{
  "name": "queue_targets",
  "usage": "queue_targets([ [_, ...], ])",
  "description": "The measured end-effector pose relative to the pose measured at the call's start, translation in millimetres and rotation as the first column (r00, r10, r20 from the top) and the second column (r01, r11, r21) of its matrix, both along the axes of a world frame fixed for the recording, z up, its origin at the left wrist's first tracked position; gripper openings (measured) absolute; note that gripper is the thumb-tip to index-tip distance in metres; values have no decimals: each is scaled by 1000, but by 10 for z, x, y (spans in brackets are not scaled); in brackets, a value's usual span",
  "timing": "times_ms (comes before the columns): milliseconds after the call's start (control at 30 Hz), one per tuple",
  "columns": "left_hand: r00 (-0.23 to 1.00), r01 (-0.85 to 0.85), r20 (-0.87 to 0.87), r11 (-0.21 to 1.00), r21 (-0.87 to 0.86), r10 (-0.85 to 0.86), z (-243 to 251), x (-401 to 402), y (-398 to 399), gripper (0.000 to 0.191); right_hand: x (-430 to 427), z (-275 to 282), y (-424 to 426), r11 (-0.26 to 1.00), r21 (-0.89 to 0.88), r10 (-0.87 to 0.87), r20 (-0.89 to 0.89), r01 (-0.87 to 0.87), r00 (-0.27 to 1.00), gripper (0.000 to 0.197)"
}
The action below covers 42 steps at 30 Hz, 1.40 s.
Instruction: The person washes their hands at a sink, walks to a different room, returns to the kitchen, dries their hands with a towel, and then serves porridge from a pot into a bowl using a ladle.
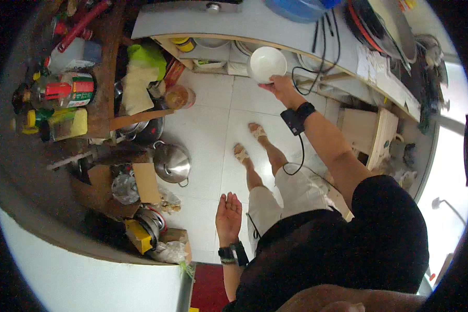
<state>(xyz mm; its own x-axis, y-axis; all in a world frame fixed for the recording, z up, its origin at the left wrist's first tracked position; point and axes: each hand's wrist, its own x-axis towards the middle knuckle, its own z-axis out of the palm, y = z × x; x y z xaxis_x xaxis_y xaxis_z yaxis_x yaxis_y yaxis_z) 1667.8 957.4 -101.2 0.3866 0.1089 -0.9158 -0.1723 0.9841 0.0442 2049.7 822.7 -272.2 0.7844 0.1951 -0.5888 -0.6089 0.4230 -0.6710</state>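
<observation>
A white bowl (268, 64) is gripped at its near rim by my right hand (282, 90). The bowl is held in front of the lower shelf of the grey counter, with its hollow inside facing me. My left hand (229, 218) hangs lower in the view with nothing in it, palm showing and fingers extended. Both wrists wear black bands, and a cable runs from the device on the right one.
Stacked dishes stand on the shelf under the counter (257, 23). Black cables (323, 58) hang over its edge. A steel two-handled pot (172, 162) sits on the tiled floor, near cardboard boxes (146, 183). Bottles (68, 89) fill the wooden shelf at left.
</observation>
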Motion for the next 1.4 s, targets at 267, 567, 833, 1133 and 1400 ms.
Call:
queue_targets([
  [267, 952, 208, 194, 965, 157, -236, 214, 99, 269, 17, -753, 1022, -992, 970, -238, -8, 137, 41, 990, 43],
  [567, 821, 330, 377, 895, 300, -429, 564, 891, 86, 16, -554, 2087, -2688, 899, -299, -243, 265, 319, 933, 37],
  [833, 763, 403, 414, 866, 297, -497, 784, 1906, -871, 17, 179, 1893, -4240, 938, -190, -232, 279, 290, 932, 38],
  [1133, 783, 333, 390, 857, 394, -484, 1138, 2464, -1673, 17, 959, 1840, -4703, 936, -291, -169, 120, 198, 978, 16],
  [1400, 799, 359, 277, 793, 493, -534, 1227, 2626, -1702, 22, 1286, 2164, -4770, 97, -986, 439, -76, -132, 895, 48],
])
